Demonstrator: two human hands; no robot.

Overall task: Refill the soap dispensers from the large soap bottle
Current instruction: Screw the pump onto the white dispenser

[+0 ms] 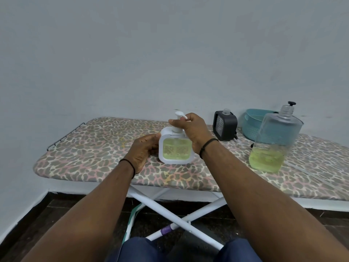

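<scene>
White dispenser (174,148) is standing upright mid-board on the ironing board (90,148), green soap showing through its window, fairly full. Left hand (143,154) is gripping its left side, fingers curled round the body, steadying it. Right hand (190,131) is sitting on top, fingers pinching the pump head (178,120) at the collar; looks like it's screwing the pump back on, though the direction of twist can't be read from here.

Key relation: pump axis is running vertical, in line with the bottle neck, right hand directly over it, left hand bracing from the side. So any twist is going about that vertical axis, and the left is doing the counter-hold.

Dark dispenser (224,125) is sitting well to the right, near the wall, neck open with no pump on it, probably next in line. Large soap bottle (272,140) is standing further right, uncapped, soap low in the bottom. Right hand is the nearer one to both. Teal basket (251,127) is sitting behind the big bottle
</scene>
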